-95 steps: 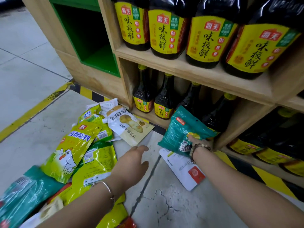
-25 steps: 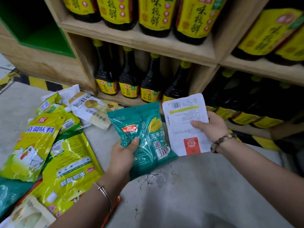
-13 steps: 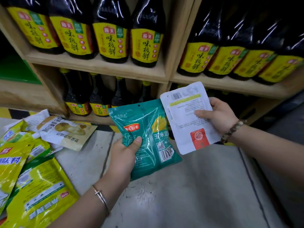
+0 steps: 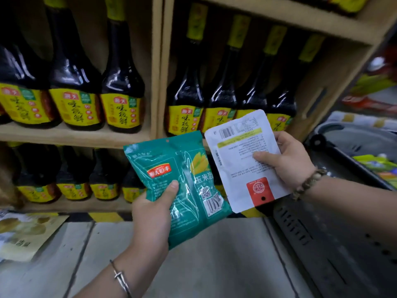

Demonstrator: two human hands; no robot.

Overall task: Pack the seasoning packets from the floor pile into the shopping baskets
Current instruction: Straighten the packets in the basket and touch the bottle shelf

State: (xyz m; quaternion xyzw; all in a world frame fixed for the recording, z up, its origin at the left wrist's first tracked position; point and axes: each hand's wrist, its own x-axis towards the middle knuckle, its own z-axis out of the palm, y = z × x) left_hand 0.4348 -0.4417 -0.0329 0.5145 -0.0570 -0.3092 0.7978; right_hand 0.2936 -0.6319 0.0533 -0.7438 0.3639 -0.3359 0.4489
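My left hand (image 4: 153, 210) grips a teal packet (image 4: 189, 186) with a red logo and a corn picture, thumb on its front. Beside it, my right hand (image 4: 285, 160) holds a white packet (image 4: 238, 166) back side up, showing a barcode, small print and a red square. Both packets are raised in front of the shelf and overlap slightly at their edges. A dark shopping basket (image 4: 343, 233) lies at the right, its rim under my right forearm, with colourful packets (image 4: 378, 166) inside. One cream packet (image 4: 23, 233) of the floor pile shows at the left edge.
A wooden shelf unit (image 4: 159, 82) right ahead holds rows of dark sauce bottles (image 4: 120, 87) with yellow labels. Yellow-black hazard tape (image 4: 103, 216) runs along its foot. Grey concrete floor (image 4: 214, 265) lies between the pile and the basket.
The view has swung right and up: the pile has slid almost out at the left and the basket has come in at the right. Both hands carried their packets rightward.
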